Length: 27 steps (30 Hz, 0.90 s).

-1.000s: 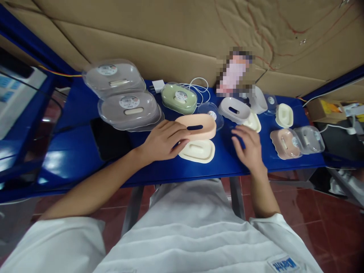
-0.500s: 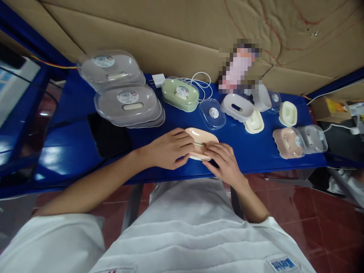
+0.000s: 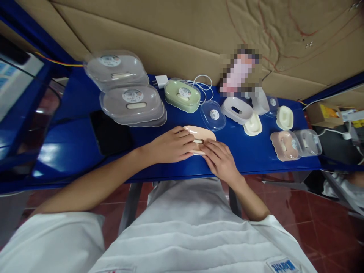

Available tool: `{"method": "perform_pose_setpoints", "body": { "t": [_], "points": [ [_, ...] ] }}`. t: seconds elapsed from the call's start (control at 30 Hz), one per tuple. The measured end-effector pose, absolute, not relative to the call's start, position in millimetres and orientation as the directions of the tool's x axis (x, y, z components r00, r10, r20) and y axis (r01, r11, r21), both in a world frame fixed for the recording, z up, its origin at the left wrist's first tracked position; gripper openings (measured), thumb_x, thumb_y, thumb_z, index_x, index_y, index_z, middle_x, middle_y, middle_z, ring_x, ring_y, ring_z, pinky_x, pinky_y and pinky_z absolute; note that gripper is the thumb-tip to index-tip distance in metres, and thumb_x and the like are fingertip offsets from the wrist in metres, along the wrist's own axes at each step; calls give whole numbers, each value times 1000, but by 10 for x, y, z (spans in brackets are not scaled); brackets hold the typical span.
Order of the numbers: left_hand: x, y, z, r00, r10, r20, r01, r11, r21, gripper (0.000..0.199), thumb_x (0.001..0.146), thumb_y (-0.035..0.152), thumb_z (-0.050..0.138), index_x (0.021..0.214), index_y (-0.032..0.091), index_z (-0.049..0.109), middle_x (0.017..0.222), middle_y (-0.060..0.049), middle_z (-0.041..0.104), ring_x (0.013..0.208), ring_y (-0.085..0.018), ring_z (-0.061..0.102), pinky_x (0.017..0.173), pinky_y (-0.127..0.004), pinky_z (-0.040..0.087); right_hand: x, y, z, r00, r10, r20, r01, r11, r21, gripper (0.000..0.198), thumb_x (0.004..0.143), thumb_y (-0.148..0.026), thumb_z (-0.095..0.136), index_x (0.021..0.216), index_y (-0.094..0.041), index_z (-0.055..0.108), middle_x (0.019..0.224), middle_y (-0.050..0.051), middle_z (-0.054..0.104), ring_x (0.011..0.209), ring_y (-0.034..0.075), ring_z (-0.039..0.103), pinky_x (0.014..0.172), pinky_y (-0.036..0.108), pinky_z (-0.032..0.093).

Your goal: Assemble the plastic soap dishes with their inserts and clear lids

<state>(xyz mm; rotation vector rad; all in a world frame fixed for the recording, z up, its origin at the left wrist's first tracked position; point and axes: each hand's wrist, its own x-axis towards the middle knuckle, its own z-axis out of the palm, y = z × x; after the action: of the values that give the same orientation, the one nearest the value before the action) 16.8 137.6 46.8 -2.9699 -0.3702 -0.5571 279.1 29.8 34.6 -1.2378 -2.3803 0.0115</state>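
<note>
Near the front edge of the blue table lies a peach plastic soap dish [image 3: 200,131], oval, with a slot in its middle that shows a pale strip. My left hand [image 3: 174,146] grips its left end, fingers curled over the rim and thumb at the near side. From the right, my right hand [image 3: 219,157] holds the other end, with fingertips pressed beside the slot. The undersides of both grips are hidden. Just behind the dish is a clear lid [image 3: 213,115] with a round sticker.
Large grey lidded boxes [image 3: 132,104] stand at the left by a dark flat object [image 3: 109,132]. A green lidded soap box [image 3: 182,94], white charger [image 3: 161,81] and cable lie behind. Grey [image 3: 237,110], cream [image 3: 253,125] and pink [image 3: 284,145] soap-dish parts are rightward.
My fingers press closer over the dish; the left thumb has drawn in toward the left fingers, and the dish's near side shows less. The view has shifted slightly.
</note>
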Motion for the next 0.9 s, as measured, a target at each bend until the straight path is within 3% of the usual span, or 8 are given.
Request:
{"method": "perform_pose_setpoints", "body": {
  "t": [0.17, 0.33, 0.4, 0.57, 0.67, 0.77, 0.9],
  "points": [
    [166, 1388, 461, 899, 210, 384, 271, -956, -113, 10, 108, 25, 67, 103, 18, 71, 103, -6, 75, 106, -25, 70, 98, -39, 50, 2810, 371, 323, -480, 767, 426, 777, 597, -198, 45, 110, -24, 62, 155, -23, 62, 144, 12, 75, 144, 27, 66, 120, 47, 55],
    [162, 1399, 465, 888, 199, 415, 273, -953, -128, 7, 104, 16, 66, 100, 18, 72, 101, -7, 75, 106, -26, 70, 97, -40, 50, 2794, 429, 332, -501, 773, 389, 784, 596, -175, 40, 111, -29, 62, 150, -24, 66, 145, 12, 74, 144, 27, 65, 122, 49, 54],
    [150, 1410, 466, 896, 208, 392, 262, -961, -90, 2, 101, 19, 71, 101, 17, 72, 104, -8, 76, 108, -28, 71, 97, -41, 51, 2790, 436, 321, -502, 780, 374, 788, 590, -174, 38, 111, -31, 62, 148, -24, 68, 144, 12, 75, 145, 28, 65, 123, 50, 53],
    [114, 1430, 462, 877, 275, 394, 264, -961, 83, 11, 100, 25, 70, 107, 17, 73, 108, -8, 78, 114, -27, 71, 102, -41, 49, 2892, 525, 381, -457, 801, 386, 804, 558, -205, 34, 113, -40, 57, 141, -26, 72, 144, 11, 74, 142, 29, 66, 121, 52, 52],
    [98, 1430, 483, 869, 286, 403, 270, -958, 100, 9, 100, 19, 65, 104, 18, 73, 108, -7, 77, 111, -26, 71, 101, -41, 47, 2991, 715, 479, -354, 851, 387, 871, 451, -194, 41, 117, -37, 42, 146, -24, 68, 152, 13, 68, 147, 30, 61, 123, 52, 50],
    [75, 1439, 517, 874, 301, 381, 285, -953, 98, 8, 99, 20, 65, 98, 19, 73, 103, -6, 76, 105, -25, 70, 104, -44, 45, 3061, 953, 493, -315, 901, 297, 909, 377, -177, 48, 118, -42, 35, 152, -22, 63, 158, 15, 63, 151, 33, 55, 124, 55, 48],
    [45, 1472, 524, 869, 318, 380, 295, -948, 118, 11, 100, 21, 64, 102, 21, 75, 104, -5, 77, 104, -24, 71, 107, -46, 42, 3176, 1174, 333, -234, 923, 306, 921, 311, -233, 53, 113, -60, 45, 136, -18, 67, 140, 20, 66, 138, 36, 62, 115, 56, 55]
  ]
}}
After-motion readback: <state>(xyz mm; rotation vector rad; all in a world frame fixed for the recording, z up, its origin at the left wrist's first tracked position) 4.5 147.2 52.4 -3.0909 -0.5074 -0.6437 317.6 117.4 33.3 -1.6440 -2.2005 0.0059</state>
